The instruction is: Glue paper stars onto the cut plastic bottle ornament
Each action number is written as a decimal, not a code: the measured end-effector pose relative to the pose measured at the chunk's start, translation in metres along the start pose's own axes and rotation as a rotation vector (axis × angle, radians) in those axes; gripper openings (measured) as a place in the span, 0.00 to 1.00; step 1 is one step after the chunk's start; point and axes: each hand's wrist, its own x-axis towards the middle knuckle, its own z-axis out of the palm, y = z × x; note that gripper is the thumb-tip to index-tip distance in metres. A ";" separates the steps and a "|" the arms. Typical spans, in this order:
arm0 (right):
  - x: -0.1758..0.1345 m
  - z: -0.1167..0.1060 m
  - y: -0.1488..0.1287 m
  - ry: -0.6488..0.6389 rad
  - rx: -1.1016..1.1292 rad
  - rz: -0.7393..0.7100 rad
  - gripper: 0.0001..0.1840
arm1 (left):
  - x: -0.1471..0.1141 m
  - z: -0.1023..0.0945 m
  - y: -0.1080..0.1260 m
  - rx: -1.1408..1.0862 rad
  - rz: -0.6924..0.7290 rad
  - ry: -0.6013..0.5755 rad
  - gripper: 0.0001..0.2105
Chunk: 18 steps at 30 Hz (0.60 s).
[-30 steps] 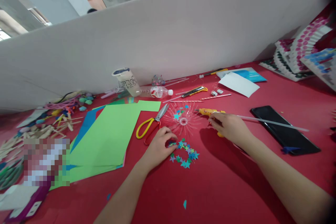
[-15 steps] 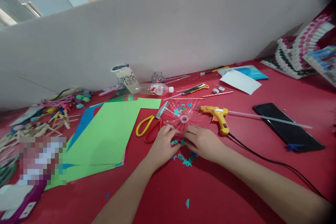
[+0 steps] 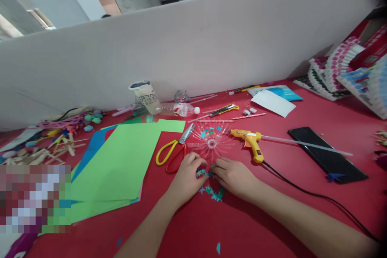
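My left hand curls its thumb and fingers around a small cluster of blue and green star cutouts. Opposite it, my right hand has its fingers bent together on the same cluster, fingertips nearly meeting the left thumb. Several more stars lie on the red table just below my hands. Beyond my fingertips sits a clear plastic bottle top cut into splayed strips, with a few stars on its far strips. Scissors with one yellow and one red handle rest left of it. A yellow glue gun lies to its right.
Green paper sheets cover the left side. Behind are a paper cup, a plastic bottle, a utility knife and straws. A black phone lies right, under a glue stick. The gun's cord runs to the right edge.
The view has tilted up slightly, so everything sits lower in the picture. Both hands stay at the star cluster and have drawn slightly nearer me, away from the cut bottle top.
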 end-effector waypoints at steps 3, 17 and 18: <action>-0.002 0.000 0.001 0.027 -0.004 -0.017 0.08 | -0.001 0.000 0.002 0.000 0.008 -0.010 0.09; -0.010 -0.018 -0.014 0.188 0.457 0.187 0.06 | -0.006 -0.003 0.019 -0.364 -0.043 -0.048 0.04; -0.010 -0.019 -0.015 0.195 0.524 0.214 0.05 | -0.006 -0.002 0.020 -0.410 -0.060 -0.046 0.03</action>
